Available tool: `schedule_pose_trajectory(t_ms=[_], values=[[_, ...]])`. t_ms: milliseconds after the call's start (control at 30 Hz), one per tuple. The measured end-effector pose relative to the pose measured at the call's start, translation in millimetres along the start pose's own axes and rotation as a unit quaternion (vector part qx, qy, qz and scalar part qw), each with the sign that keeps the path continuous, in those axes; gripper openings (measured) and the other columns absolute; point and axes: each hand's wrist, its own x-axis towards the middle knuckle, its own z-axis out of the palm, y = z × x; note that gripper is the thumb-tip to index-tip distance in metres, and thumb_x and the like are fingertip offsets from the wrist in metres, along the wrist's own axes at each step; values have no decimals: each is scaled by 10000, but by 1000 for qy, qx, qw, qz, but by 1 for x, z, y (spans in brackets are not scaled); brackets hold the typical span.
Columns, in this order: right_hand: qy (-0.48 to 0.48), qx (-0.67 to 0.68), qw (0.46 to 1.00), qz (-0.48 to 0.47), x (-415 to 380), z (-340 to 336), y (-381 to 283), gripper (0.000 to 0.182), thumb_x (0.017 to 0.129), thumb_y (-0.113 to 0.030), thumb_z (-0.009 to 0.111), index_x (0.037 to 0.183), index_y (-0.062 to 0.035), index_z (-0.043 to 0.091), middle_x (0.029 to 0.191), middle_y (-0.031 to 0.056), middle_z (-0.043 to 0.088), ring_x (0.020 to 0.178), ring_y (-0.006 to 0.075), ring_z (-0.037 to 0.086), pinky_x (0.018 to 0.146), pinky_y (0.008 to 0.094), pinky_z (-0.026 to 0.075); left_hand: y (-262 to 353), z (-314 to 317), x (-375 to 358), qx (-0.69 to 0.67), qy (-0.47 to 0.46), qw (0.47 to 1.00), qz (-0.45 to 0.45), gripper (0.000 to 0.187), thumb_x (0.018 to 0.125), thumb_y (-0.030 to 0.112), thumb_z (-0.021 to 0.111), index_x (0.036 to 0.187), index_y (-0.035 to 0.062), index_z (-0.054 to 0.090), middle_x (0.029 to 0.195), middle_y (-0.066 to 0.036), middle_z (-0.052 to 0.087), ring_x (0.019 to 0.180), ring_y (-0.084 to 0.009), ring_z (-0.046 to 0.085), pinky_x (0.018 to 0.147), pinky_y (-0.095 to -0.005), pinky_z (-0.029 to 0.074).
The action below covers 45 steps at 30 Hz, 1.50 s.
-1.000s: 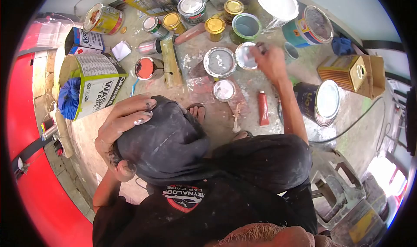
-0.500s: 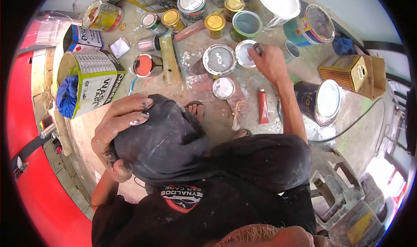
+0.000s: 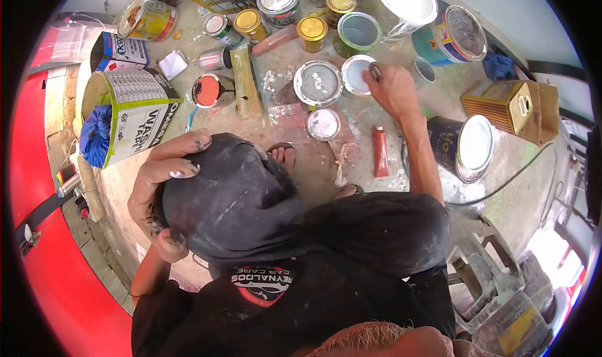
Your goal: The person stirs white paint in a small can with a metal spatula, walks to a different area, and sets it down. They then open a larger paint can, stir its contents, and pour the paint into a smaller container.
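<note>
My right hand (image 3: 390,88) is closed on a small dark object (image 3: 375,72) at the right rim of an open can (image 3: 356,74) with pale contents. What that object is, I cannot make out. A grey-topped can (image 3: 318,83) stands just left of it, and a smaller white-topped one (image 3: 323,124) is nearer to me. My left hand (image 3: 168,191) rests with its fingers apart on my dark-clothed knee (image 3: 219,194), holding nothing; its fingertips are stained. Between my right forearm and the white-topped can lies a red tube (image 3: 381,153).
Beyond are gold-lidded cans (image 3: 311,33), a green-rimmed can (image 3: 358,36) and a large white bucket (image 3: 407,2). A box with blue cloth (image 3: 130,118) stands at left. At right are a dark can (image 3: 461,147), a cable (image 3: 508,194) and a plastic stool (image 3: 489,275).
My right hand has shifted slightly at the pale can's rim, still closed on the small object. The fingers of my left hand have moved slightly on the knee.
</note>
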Motion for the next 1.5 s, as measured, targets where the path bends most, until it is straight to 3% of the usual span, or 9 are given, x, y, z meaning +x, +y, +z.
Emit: schedule_pose_trajectory(t_ms=[400,533,667,800,933,1067,1200,1333,1500], values=[[0,108,978,178,7,-12,-10,316,954,-336,696,903,-33,771,771,257,705,753,459,705,715,551,552,3,-1,2,22,-6,1000,-7,864,943,763,556,1118,-81,615,1258,-341,627,1236,-418,636,1074,-533,485],[29,-46,998,-39,-5,5,-1,327,957,-352,716,885,-41,783,705,227,693,635,414,681,619,493,527,3,0,4,29,-6,1000,-1,862,948,762,548,1108,-82,619,1247,-342,632,1232,-421,638,1073,-533,485],[-6,100,979,175,3,-10,-10,307,957,-334,699,932,-40,785,770,241,713,720,434,708,691,518,562,3,-3,3,35,-11,999,-1,861,951,761,542,1109,-82,619,1243,-342,635,1227,-424,640,1072,-535,486],[39,-33,998,-32,-5,6,2,391,947,-390,737,854,-12,771,658,212,678,607,394,681,613,460,534,2,-3,4,39,-11,999,3,855,951,757,546,1106,-81,621,1241,-340,639,1225,-424,640,1070,-537,487],[-15,115,971,210,3,-4,-1,338,951,-339,704,916,-13,785,761,250,708,716,437,709,698,521,563,3,-3,3,35,-12,999,5,843,954,746,548,1099,-81,624,1237,-339,642,1218,-425,643,1068,-540,488],[44,-55,997,-25,-7,7,3,375,949,-383,734,835,-31,794,644,211,674,594,387,671,608,479,525,1,-1,2,25,-8,1000,7,837,956,739,550,1097,-82,624,1231,-336,642,1212,-428,644,1065,-546,488],[-20,122,969,216,2,-21,-23,325,957,-355,697,911,-46,789,715,229,698,690,410,702,673,513,556,2,0,3,20,-10,1000,13,834,954,738,552,1093,-82,626,1226,-331,645,1209,-434,644,1065,-554,486],[51,-91,993,-57,-7,4,2,319,951,-352,719,855,-55,786,627,176,670,599,367,679,625,480,536,1,0,3,17,-9,1000,13,833,952,740,555,1092,-77,628,1230,-327,645,1210,-438,643,1066,-560,485],[-2,112,983,146,-2,-7,-13,315,958,-350,703,928,-47,785,712,221,702,689,421,699,660,507,557,2,-1,3,13,-12,1000,12,835,951,743,558,1096,-77,629,1230,-322,644,1215,-437,640,1068,-563,484]])
